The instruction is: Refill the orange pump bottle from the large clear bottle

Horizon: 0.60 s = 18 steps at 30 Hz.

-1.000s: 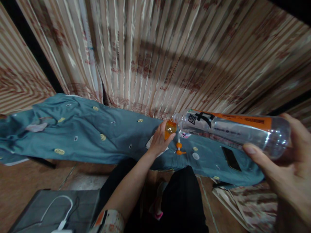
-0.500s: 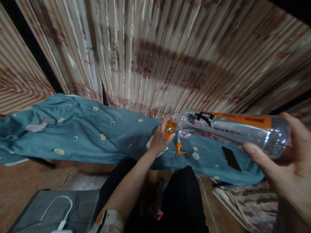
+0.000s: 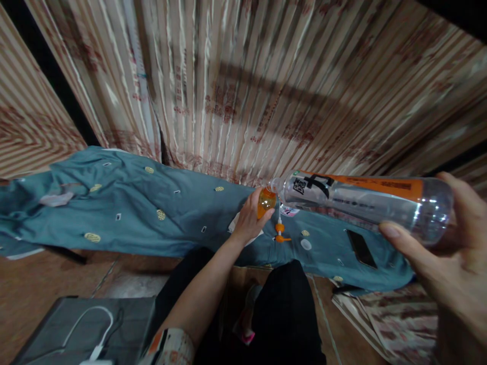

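My right hand [image 3: 449, 253] grips the base of a large clear plastic bottle [image 3: 353, 200] with an orange and silver label. It is tipped nearly level, its neck pointing left. My left hand [image 3: 251, 218] is closed round a small orange bottle [image 3: 266, 203], whose top meets the clear bottle's mouth. Whether liquid passes between them I cannot make out. Just right of my left hand lies an orange pump dispenser top [image 3: 280, 233] with a white tube. A round translucent cap [image 3: 306, 244] rests near it. Something white, like paper [image 3: 233, 223], shows beneath my left hand.
A teal patterned cloth [image 3: 190, 203] covers the long narrow table. A black phone [image 3: 361, 248] lies to the right, and a crumpled tissue [image 3: 57, 199] at the far left. Striped curtain [image 3: 243, 91] hangs behind. A grey box [image 3: 49, 324] with a white cable stands at lower left.
The far end of the clear bottle and my right hand have shifted very slightly left and up. My left hand and the orange bottle stay in place.
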Available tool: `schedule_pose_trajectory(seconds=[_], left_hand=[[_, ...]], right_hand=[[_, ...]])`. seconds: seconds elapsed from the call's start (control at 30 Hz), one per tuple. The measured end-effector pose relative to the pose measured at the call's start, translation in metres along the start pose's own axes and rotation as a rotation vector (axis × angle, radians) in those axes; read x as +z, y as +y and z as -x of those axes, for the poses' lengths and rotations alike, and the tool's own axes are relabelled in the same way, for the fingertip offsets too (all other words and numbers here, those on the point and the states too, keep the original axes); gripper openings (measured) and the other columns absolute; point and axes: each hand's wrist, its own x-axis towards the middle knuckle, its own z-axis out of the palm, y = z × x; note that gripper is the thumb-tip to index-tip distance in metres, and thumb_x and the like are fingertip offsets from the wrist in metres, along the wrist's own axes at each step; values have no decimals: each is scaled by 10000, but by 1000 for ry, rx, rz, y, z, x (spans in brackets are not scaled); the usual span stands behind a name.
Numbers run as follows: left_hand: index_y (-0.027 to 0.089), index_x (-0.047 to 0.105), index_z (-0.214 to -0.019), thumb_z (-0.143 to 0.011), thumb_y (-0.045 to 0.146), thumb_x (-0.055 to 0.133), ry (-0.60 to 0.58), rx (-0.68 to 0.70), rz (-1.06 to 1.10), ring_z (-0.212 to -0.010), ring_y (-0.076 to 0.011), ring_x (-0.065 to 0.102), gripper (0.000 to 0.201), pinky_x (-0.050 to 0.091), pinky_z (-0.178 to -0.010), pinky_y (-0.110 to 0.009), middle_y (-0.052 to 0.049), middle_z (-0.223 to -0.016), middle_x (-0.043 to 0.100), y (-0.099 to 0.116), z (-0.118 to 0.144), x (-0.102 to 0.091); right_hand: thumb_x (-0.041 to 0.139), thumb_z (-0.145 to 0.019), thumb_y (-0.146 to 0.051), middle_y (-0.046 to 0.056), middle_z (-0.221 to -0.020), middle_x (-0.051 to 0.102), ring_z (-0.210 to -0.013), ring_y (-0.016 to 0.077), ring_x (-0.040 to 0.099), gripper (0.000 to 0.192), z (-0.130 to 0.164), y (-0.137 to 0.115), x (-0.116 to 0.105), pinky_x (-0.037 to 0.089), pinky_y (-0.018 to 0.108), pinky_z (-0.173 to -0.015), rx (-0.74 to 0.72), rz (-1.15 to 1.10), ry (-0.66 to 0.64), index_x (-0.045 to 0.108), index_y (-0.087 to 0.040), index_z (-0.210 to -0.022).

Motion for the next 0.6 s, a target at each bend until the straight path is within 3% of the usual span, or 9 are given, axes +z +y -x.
schedule_pose_trajectory(seconds=[0.27, 0.6], left_hand=[[160, 304, -1500, -946, 398, 579, 5, 7, -6, -1417, -329, 493, 663, 377, -1202, -550, -208, -1504, 489, -2, 0, 0], [158, 305, -1499, -946, 385, 580, 22, 22, -6, -1400, -322, 509, 658, 399, -1189, -536, -200, -1497, 499, -4, 1, 2]], right_hand=[[875, -628, -656, 105, -1263, 674, -1020, 328, 706, 958, 0, -7, 0, 620, 504, -882, 20, -13, -6, 576, -291, -1462], [833, -659, -710, 99, -1241, 690, -981, 332, 719, 938, -5, 0, -1, 642, 522, -839, -16, 28, -33, 565, -318, -1468]])
